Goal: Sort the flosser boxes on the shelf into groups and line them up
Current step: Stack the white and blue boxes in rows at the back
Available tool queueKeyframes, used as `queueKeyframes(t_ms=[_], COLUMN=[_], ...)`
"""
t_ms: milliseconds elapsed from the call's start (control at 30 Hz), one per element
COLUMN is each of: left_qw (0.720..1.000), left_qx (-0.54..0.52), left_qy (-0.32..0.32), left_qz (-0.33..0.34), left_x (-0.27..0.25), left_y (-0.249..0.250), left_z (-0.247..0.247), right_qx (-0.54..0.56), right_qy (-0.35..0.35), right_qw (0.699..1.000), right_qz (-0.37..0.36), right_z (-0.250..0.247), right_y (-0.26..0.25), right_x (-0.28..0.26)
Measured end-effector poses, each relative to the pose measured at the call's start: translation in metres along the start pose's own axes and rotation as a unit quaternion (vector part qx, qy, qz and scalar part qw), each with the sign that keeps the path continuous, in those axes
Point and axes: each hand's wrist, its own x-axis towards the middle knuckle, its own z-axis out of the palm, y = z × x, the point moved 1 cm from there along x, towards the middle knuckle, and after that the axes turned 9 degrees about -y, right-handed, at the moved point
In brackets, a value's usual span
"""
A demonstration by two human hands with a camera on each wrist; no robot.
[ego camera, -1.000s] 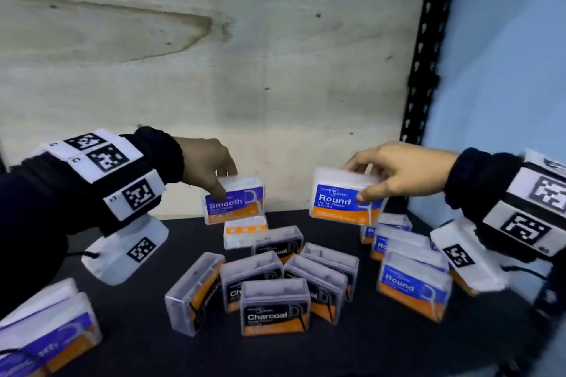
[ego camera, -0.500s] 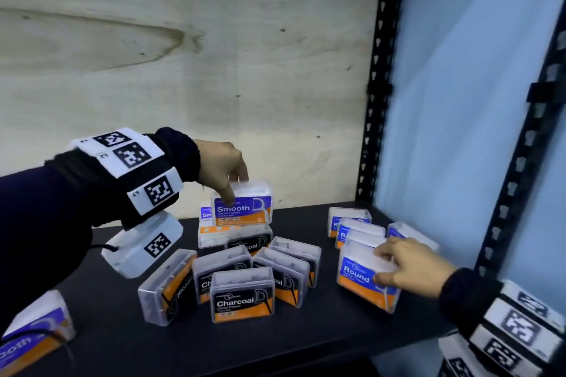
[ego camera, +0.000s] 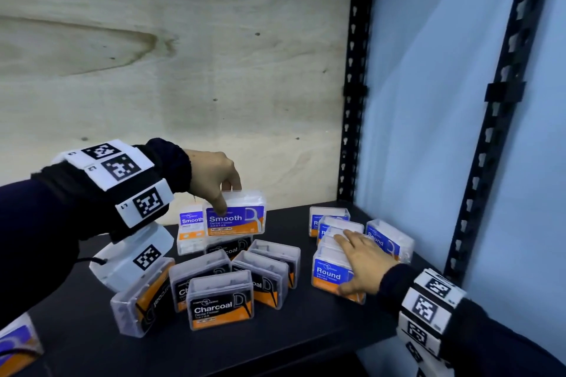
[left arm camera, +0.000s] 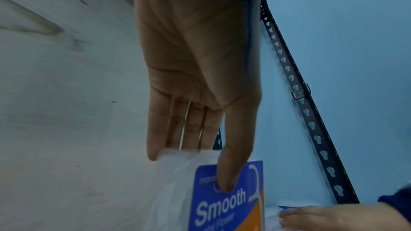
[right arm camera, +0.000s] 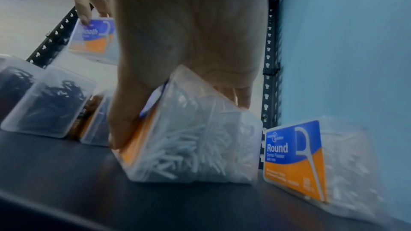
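Note:
My left hand (ego camera: 226, 197) pinches a blue-and-orange Smooth box (ego camera: 235, 219) by its top, thumb on the label, and holds it in the air above the Charcoal boxes (ego camera: 220, 303). The left wrist view shows the same thumb (left arm camera: 224, 182) on the Smooth box (left arm camera: 227, 205). My right hand (ego camera: 346, 260) grips a Round box (ego camera: 329, 274) that stands on the black shelf (ego camera: 306, 333), in front of other Round boxes (ego camera: 386, 242). In the right wrist view the thumb (right arm camera: 120, 129) lies on the held Round box's (right arm camera: 189, 147) front face, with fingers behind it.
Several Charcoal boxes crowd the shelf's middle. A second Smooth box (ego camera: 191, 228) stands at the back, another (ego camera: 15, 346) at the far left front. A wooden back panel (ego camera: 183, 70), black uprights (ego camera: 352, 101) and a blue side wall (ego camera: 428, 101) close the corner.
My right hand has come down from mid-air with the Round box and set it on the shelf in the right-hand group. My left hand has kept the Smooth box raised.

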Motion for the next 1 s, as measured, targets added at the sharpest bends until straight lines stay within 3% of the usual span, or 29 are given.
queueKeyframes(t_ms=[300,500,733,900,1000], left_qw=[1.0,1.0,0.996,0.987,0.978], left_qx=[-0.012,-0.022,-0.034,-0.069,-0.091], left_qy=[-0.007,0.008,0.024,0.02,0.009], left_qz=[-0.006,-0.019,-0.081,-0.143,-0.189], left_x=[-0.005,-0.028,-0.085,-0.136,-0.165], left_y=[0.005,-0.002,-0.024,-0.049,-0.064], left_z=[0.001,0.004,0.022,0.048,0.068], right_qx=[0.009,0.017,0.041,0.108,0.129], right_qy=[-0.005,-0.009,0.108,0.045,-0.012], right_qw=[1.0,1.0,0.97,0.919,0.895], right_qz=[0.017,0.007,-0.214,-0.375,-0.427], right_z=[-0.005,-0.014,-0.033,-0.008,0.017], right_y=[0.005,-0.009,-0.105,-0.189,-0.234], right_x=[0.021,0.002,-0.057,-0.067,-0.057])
